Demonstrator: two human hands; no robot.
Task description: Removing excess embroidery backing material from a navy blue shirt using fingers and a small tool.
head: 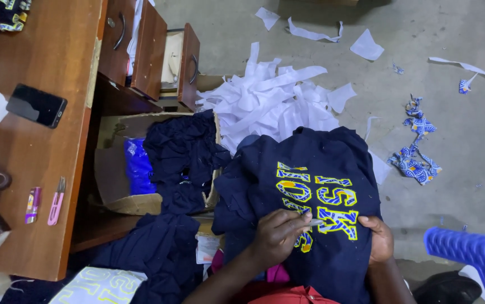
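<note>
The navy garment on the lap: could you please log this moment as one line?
left hand: pinching small tool on yellow-blue lettering | right hand: holding navy garment edge

- Left hand [279, 233]: small pale tool pinched at the fingertips; kind too small to tell.
- Right hand [378, 239]: fingers tucked under the navy garment [315, 169], hidden.
- Garment: lower part cut off by the bottom edge; letters partly covered by the left hand.
- Blue plastic object [473, 256]: cut off at the right edge.
- Cardboard box [113, 169]: contents largely hidden by dark cloth.
- Pink tool [56, 201] on desk [39, 152]: too small to identify.
</note>
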